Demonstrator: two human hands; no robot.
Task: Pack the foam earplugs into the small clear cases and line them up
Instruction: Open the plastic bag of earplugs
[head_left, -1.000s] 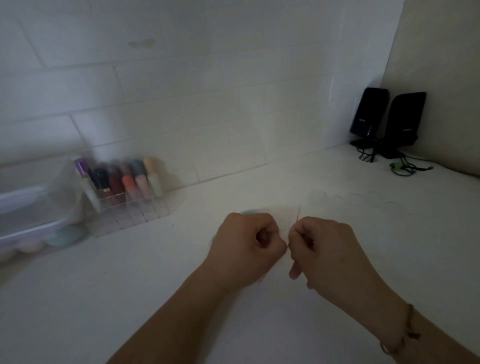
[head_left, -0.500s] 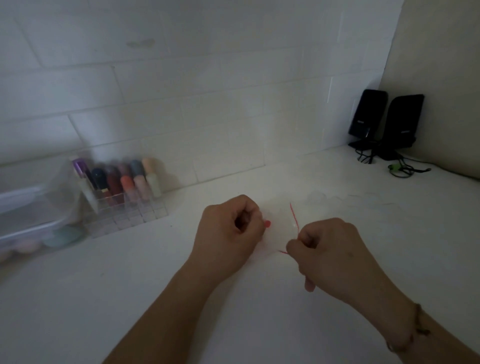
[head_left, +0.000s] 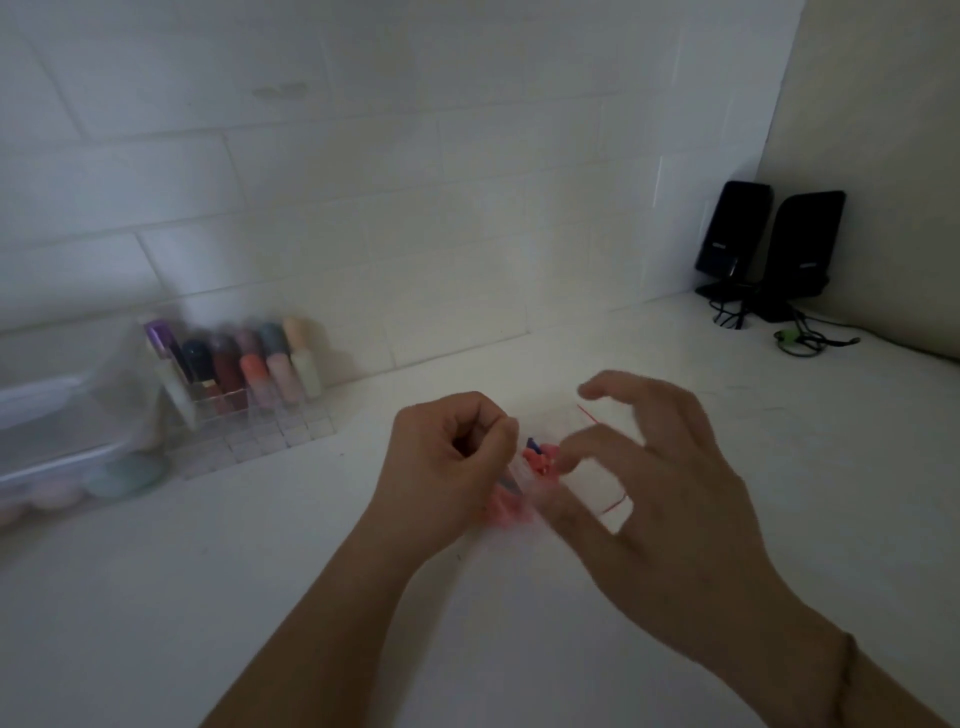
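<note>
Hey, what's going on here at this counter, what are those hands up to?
A person is working over a white counter with both hands. The left hand is curled, pinching the edge of a small clear plastic bag with a red strip, with blurred orange-pink foam earplugs at its mouth. The right hand hovers over the bag, fingers spread. No small clear case is in the hands. A clear rack of coloured bottles stands by the wall.

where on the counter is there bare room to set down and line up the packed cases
Bare counter runs from the right hand out to the black speakers in the corner, and across the near left below the left hand. It is crowded at far left: the clear organizer of bottles and plastic bin fill the wall side. The earplugs sit between the hands.
</note>
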